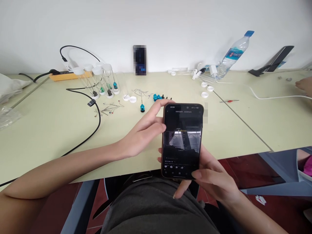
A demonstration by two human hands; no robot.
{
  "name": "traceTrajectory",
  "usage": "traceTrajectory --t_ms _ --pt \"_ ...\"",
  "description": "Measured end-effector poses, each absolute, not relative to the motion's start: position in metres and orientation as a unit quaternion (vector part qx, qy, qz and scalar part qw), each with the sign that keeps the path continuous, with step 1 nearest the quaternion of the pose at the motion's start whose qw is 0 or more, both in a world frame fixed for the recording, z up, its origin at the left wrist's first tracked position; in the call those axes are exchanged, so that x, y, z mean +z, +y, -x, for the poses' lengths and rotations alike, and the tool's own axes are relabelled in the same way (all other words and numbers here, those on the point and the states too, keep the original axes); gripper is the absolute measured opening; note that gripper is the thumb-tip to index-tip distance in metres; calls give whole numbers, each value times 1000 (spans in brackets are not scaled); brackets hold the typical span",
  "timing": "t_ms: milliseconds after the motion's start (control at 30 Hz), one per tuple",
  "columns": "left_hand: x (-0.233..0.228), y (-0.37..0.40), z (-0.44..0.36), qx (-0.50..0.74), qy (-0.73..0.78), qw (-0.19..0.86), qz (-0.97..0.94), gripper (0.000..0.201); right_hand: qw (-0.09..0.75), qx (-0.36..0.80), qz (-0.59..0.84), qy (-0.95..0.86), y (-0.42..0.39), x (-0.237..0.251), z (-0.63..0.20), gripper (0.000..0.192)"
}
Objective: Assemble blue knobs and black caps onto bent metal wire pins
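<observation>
At the far left a crumpled plastic bag lies on the pale green table, and a black cable curves across the tabletop towards the near edge. An orange power strip lies by the wall, and just beside it stand several clear tubes with white ends, holding thin rods and small blue, green and dark pieces. In front of them is a loose scatter of metal rods, some with coloured tips; two white caps lie near by. A small blue piece stands with its rod pointing up, and a second phone leans upright against the wall. The left hand reaches over the table, thumb and forefinger touching the upper left edge of the phone; whether it grips, I cannot tell. A cluster of blue pieces lies beyond that hand. The phone, screen lit, is tilted up above the table's near edge, and the right hand is closed round its lower part, thumb over the bottom corner. Further right are three white caps, a tilted water bottle, a red-handled tool and another person's hand
</observation>
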State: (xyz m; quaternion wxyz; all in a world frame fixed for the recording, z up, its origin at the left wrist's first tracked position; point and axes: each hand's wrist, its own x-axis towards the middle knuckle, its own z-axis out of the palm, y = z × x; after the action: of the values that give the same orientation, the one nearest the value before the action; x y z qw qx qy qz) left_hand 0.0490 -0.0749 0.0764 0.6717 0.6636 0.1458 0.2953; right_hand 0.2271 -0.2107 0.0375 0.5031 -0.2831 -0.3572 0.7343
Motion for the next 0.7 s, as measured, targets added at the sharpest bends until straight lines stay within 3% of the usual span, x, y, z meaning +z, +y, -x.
traceTrajectory --t_ms 100,333,700 --pt "75 -72 -51 333 179 643 -666 26 501 735 286 -358 -210 35 -226 77" --pt "80 -72 -52 336 205 607 -690 25 500 734 280 -365 -209 33 -226 74" --pt "74 -71 -51 295 186 676 -649 48 516 751 247 -331 -209 35 -228 81"
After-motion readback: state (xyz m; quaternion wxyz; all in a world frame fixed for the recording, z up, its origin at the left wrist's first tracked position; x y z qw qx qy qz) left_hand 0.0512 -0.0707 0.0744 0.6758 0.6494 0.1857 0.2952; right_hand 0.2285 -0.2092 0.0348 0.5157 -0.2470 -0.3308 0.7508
